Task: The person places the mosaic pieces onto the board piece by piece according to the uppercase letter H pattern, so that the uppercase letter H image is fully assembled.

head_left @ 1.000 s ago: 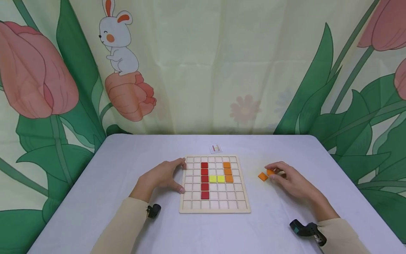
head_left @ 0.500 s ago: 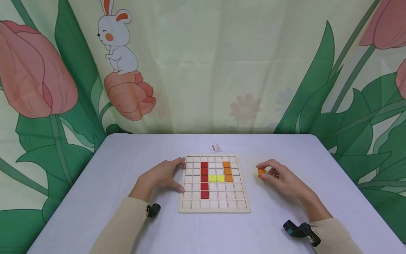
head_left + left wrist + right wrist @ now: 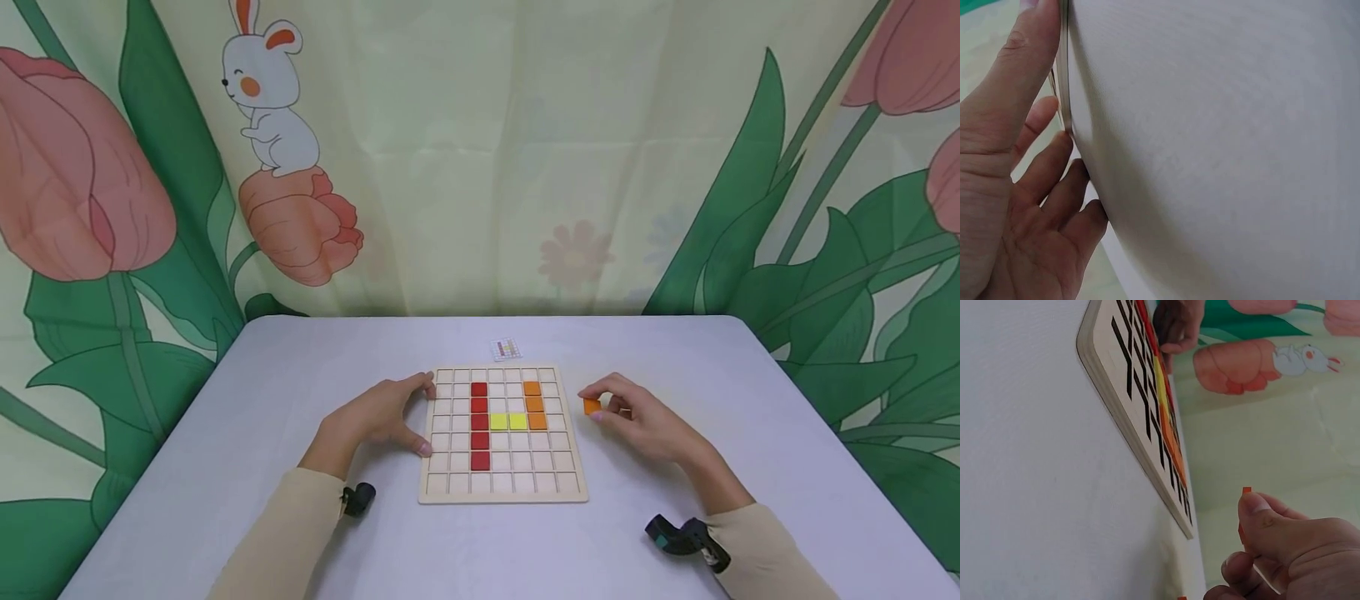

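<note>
A wooden grid board (image 3: 502, 499) lies on the table. In it stand a column of several red tiles (image 3: 479, 421), two yellow tiles (image 3: 507, 422) and a column of three orange tiles (image 3: 534, 403). My left hand (image 3: 375, 417) rests at the board's left edge, thumb and fingers spread apart along it. Just right of the board, my right hand (image 3: 645, 421) pinches an orange tile (image 3: 592, 406) between thumb and fingertips. The right wrist view shows this tile edge-on, mostly covered by the thumb (image 3: 1260, 515).
Behind the board lies a small printed card (image 3: 506, 349) with a coloured grid pattern. Another bit of orange (image 3: 1182, 598) peeks in at the bottom of the right wrist view. A curtain with tulips and a rabbit (image 3: 273, 108) hangs beyond the table's far edge.
My right hand has moved left from the loose orange tiles toward the board, carrying one tile. My left hand stays at the board's edge.
</note>
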Tool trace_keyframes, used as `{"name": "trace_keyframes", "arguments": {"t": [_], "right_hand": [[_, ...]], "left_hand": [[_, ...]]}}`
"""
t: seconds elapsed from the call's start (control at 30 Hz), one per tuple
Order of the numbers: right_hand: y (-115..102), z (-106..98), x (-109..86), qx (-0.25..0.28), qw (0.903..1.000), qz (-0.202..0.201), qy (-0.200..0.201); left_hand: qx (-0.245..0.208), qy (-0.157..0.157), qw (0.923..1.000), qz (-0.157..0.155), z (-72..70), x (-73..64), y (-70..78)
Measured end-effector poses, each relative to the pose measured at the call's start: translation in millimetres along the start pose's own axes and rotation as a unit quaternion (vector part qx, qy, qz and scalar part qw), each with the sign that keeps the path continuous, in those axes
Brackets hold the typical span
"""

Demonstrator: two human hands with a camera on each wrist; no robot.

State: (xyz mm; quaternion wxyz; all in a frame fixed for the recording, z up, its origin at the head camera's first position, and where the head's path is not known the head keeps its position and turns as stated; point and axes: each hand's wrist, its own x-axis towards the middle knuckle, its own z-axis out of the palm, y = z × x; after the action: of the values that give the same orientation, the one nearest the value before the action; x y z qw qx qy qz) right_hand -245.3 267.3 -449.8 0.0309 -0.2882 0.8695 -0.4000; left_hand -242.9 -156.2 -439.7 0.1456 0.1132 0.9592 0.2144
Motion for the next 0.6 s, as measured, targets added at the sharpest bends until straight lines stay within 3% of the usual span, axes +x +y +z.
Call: {"name": "trace_keyframes", "arguments": {"t": [0.6], "right_hand": [[-21,32,19.6,0.016,0.9972,-0.003,-0.073]], "left_hand": [[-0.001,0.003,1.0000,-0.005,0.3,-0.9,1.5]]}}
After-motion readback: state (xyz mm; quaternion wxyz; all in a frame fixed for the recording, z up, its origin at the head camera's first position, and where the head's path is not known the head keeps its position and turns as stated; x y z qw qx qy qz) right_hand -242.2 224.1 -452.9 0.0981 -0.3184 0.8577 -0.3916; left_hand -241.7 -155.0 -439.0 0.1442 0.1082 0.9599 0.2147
